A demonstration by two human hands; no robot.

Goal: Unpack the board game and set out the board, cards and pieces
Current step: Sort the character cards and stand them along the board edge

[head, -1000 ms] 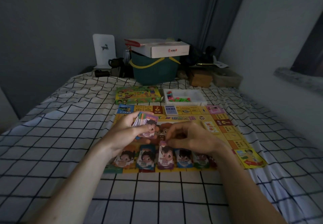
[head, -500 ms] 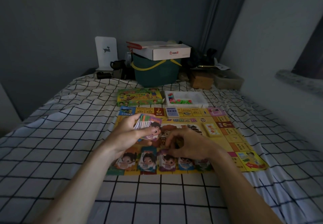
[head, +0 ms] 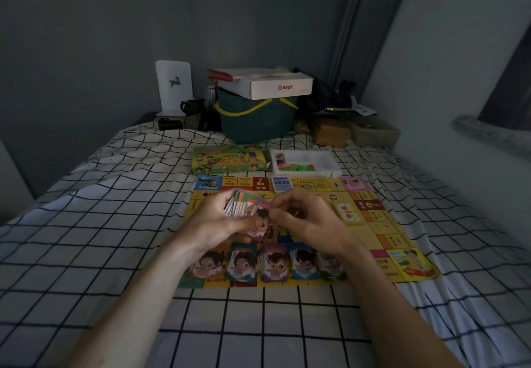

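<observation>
A: So why does the left hand (head: 218, 224) grip the fanned card stack (head: 240, 206) above the board (head: 373, 224)?

B: Probably so the right hand (head: 304, 218) can pinch the top card (head: 265, 204) and deal onto the near-edge piles (head: 273, 264).

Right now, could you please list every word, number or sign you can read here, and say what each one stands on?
"?" in yellow: on a dark red square at the right edge of the game board.
"100": on a yellow square at the board's near edge, faint.
Red house logo with red characters: on the white carton, too blurred to read.
Print on the green game box and the stack of cards: too small to read.
</observation>
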